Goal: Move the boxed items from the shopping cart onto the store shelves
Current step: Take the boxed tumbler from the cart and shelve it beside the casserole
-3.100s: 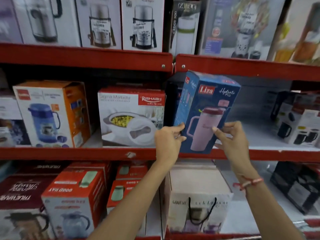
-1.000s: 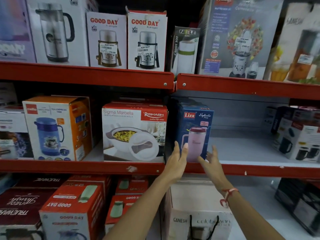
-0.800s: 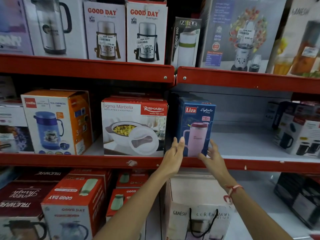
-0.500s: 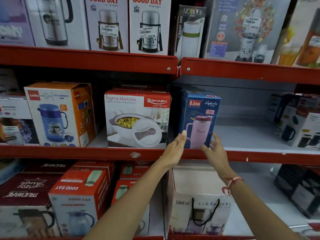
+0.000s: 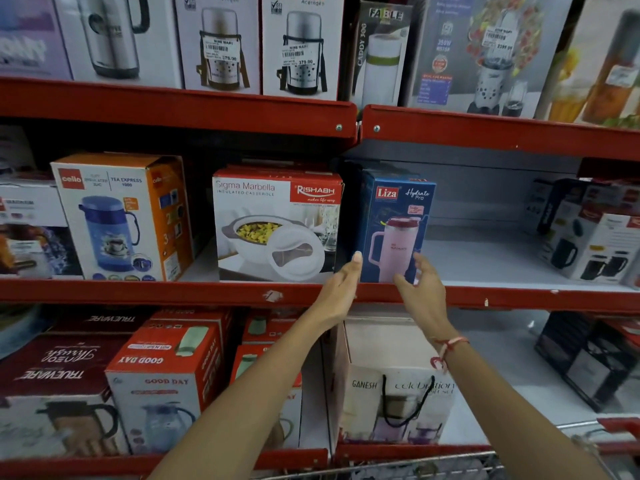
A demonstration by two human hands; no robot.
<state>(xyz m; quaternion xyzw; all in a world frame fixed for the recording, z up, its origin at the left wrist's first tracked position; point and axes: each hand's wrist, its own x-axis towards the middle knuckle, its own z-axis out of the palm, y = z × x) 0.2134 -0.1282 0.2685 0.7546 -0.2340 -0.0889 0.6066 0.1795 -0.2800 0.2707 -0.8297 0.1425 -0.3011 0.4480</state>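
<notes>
The blue Liza tumbler box (image 5: 394,225) stands upright on the middle shelf (image 5: 502,299), right at the front lip, just beside the Rishabh casserole box (image 5: 277,223) on its left, with bare shelf to its right. Both hands are open and grip nothing. The left hand (image 5: 341,289) has its fingers straight, the fingertips (image 5: 356,257) at the box's lower left edge; contact looks likely but I cannot be sure. The right hand (image 5: 420,289) is loosely spread in front of the lower right corner, seemingly just clear of it.

The placement looks essentially done, so the risks lie in letting go. The box is tall and narrow and sits near the shelf edge — a finger catching a corner on the way out could tip it forward off the lip, or turn it askew. A push from the left hand could slide it rightward into the empty stretch, where nothing braces it. Shoving it back too hard might knock it against whatever dark box (image 5: 349,199) stands behind it.

The cart's wire rim (image 5: 398,471) shows at the bottom edge; what remains in it is out of view, so how much of the job is left cannot be judged.
</notes>
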